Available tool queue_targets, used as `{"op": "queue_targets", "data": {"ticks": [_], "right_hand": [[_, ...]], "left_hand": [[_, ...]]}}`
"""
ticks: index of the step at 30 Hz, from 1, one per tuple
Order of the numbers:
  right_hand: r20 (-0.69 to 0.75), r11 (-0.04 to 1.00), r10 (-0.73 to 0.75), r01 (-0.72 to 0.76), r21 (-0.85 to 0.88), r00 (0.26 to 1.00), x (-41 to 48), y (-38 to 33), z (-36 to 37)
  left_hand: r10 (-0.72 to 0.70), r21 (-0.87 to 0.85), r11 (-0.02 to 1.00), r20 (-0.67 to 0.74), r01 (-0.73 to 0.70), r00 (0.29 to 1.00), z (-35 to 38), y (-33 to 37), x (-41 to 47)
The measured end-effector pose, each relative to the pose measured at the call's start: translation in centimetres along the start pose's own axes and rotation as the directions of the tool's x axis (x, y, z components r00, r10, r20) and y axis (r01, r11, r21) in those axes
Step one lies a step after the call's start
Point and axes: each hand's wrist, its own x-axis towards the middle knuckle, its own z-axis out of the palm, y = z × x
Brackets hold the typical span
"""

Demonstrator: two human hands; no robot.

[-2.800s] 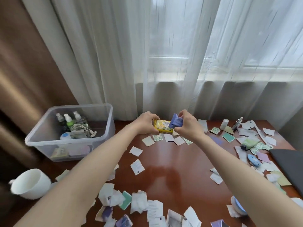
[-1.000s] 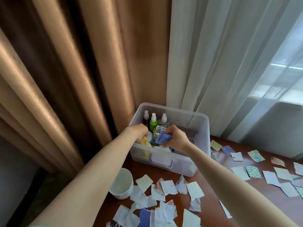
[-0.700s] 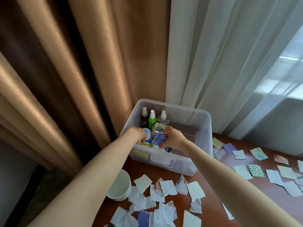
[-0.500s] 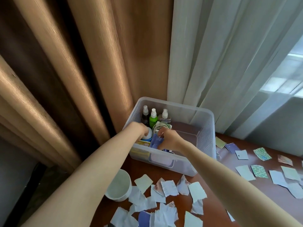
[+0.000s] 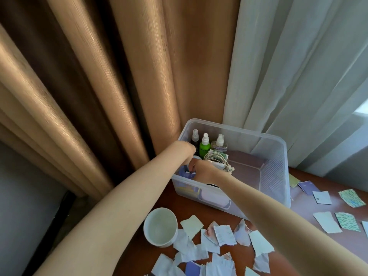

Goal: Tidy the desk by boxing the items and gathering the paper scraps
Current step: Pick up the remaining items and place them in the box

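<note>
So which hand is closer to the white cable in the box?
Right. The right hand, pinching a blue packet, is just beside the white cable; the left hand is farther away, past the right hand.

A clear plastic box (image 5: 275,177) stands open at the far left corner of the desk (image 5: 189,208). Along its far left wall three spray bottles stand upright in a row: a dark one (image 5: 194,138), a green one (image 5: 205,146) and a clear one (image 5: 219,143). A coil of white cable (image 5: 218,158) lies just in front of them. At the box's near left corner a purple packet (image 5: 183,173) is pinched by the right hand (image 5: 203,172). Torn paper scraps (image 5: 223,235), white, pale green and purple, lie flat and overlapping toward the near edge, with more (image 5: 326,222) scattered singly right of the box.
</note>
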Motion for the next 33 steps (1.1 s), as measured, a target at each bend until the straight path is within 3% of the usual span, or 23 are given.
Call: {"op": "queue_targets", "data": {"ticks": [6,12,16,23,33], "right_hand": [[0.11,0.981,0.115,-0.13,0.146,0.987,-0.1,1.3,-0.1],[0.171,0.967,0.13,-0.163,0.197,0.977,-0.5,1.7,0.1],[0.067,0.946,0.179,-0.191,0.261,0.982,-1.1,2.0,-0.6],[-0.154,0.972,0.232,-0.223,0.073,0.96,-5.4,4.1,-3.4],[-0.402,0.944,0.325,-0.321,0.081,0.856,-13.4,6.4,-5.7]], "left_hand": [[-0.032,0.027,0.999,0.022,0.031,0.999,-0.5,0.3,-0.6],[-0.029,0.007,1.0,-0.01,0.029,1.0,-0.2,0.7,-1.1],[-0.04,-0.072,0.997,-0.041,0.037,0.998,0.4,0.7,-0.9],[-0.075,-0.279,0.96,-0.205,0.015,0.976,0.3,1.4,-1.6],[-0.035,-0.206,0.978,-0.353,-0.041,0.935,-1.6,5.8,-4.9]]}}
